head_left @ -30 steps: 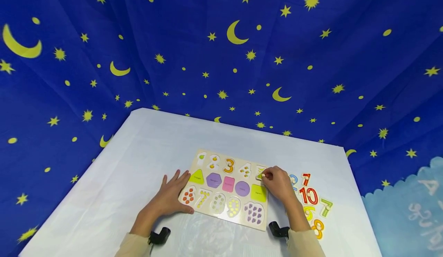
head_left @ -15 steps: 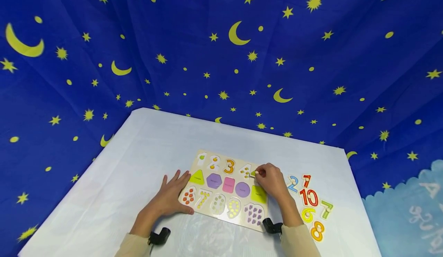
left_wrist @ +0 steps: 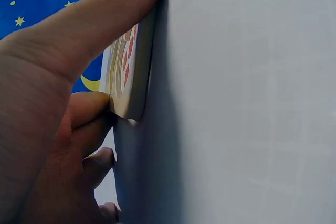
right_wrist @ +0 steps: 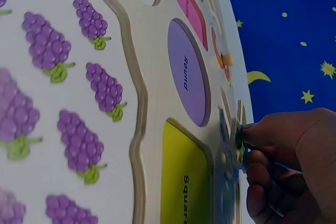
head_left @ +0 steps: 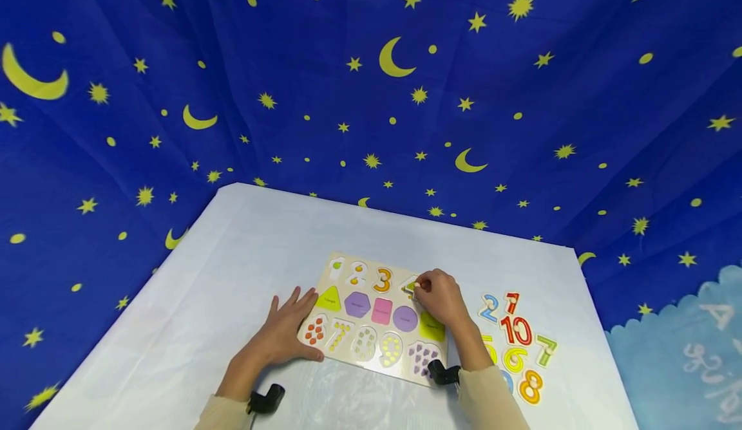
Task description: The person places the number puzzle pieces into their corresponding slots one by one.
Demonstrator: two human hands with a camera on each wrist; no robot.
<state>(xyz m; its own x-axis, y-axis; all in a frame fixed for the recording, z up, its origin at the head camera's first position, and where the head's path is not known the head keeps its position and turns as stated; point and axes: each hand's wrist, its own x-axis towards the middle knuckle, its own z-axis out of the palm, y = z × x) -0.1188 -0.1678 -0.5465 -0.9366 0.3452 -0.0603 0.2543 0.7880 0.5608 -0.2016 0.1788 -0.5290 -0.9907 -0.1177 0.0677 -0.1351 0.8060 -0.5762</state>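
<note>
A wooden number puzzle board [head_left: 397, 274] lies flat, with printed fruit in its digit recesses and coloured shapes along the middle row. An orange 3 [head_left: 382, 280] sits in its recess. My left hand [head_left: 286, 332] rests against the board's left end, fingers spread, with the thumb [left_wrist: 100, 19] along the near edge in the left wrist view. My right hand [head_left: 440, 300] pinches a green number piece [right_wrist: 241, 124] over the 4 recess at the upper right. Its fingers hide most of the piece, and I cannot tell whether it is seated.
Several loose number pieces lie right of the board, among them a red 10 [head_left: 516, 331], a blue 2 [head_left: 489, 308] and an orange 8 [head_left: 530, 387]. The right forearm partly covers others. A blue star-patterned curtain [head_left: 324, 82] rises behind the white table [head_left: 278, 224].
The right hand has moved left along the board's upper edge, carrying the green number piece to the 4 recess. More loose pieces now show at the right. The left hand stays put.
</note>
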